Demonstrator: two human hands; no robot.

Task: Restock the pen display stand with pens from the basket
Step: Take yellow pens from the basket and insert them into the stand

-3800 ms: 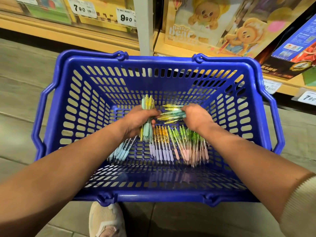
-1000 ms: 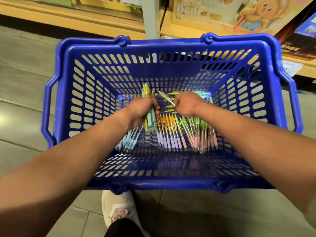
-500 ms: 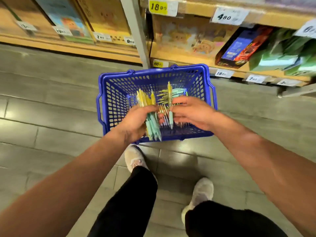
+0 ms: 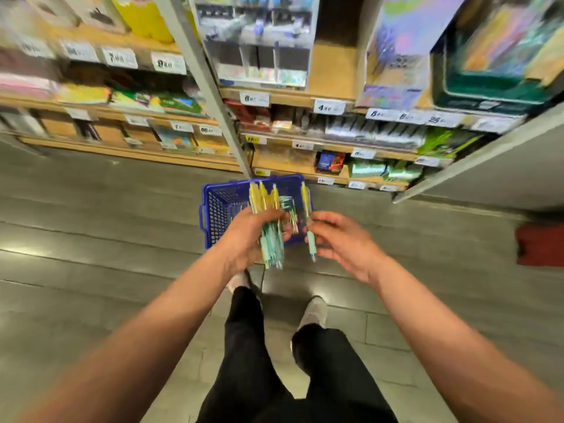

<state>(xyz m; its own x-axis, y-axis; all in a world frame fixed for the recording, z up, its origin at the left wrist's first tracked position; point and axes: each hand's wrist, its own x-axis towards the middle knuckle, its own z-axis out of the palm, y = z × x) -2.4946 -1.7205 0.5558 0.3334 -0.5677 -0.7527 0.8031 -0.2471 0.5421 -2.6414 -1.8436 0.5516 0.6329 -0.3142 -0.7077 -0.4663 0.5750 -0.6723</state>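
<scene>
My left hand (image 4: 247, 236) grips a bundle of pens (image 4: 270, 227) with yellow tops and mint-green grips, held upright above the floor. My right hand (image 4: 338, 239) pinches a single pen (image 4: 309, 221) of the same kind, just right of the bundle. The blue basket (image 4: 219, 206) stands on the floor behind both hands, with more pens partly visible inside. A clear compartmented pen display stand (image 4: 262, 41) sits on an upper shelf straight ahead, blurred.
Wooden shelves (image 4: 305, 100) with price tags and boxed stationery fill the wall ahead, split by a grey upright post (image 4: 213, 96). Grey tiled floor lies around me. A red object (image 4: 540, 245) lies on the floor at far right. My legs and shoes are below.
I have risen from crouching over the basket. Both hands lifted out of it with pens and now sit well above it; the view has swung up to the shelves.
</scene>
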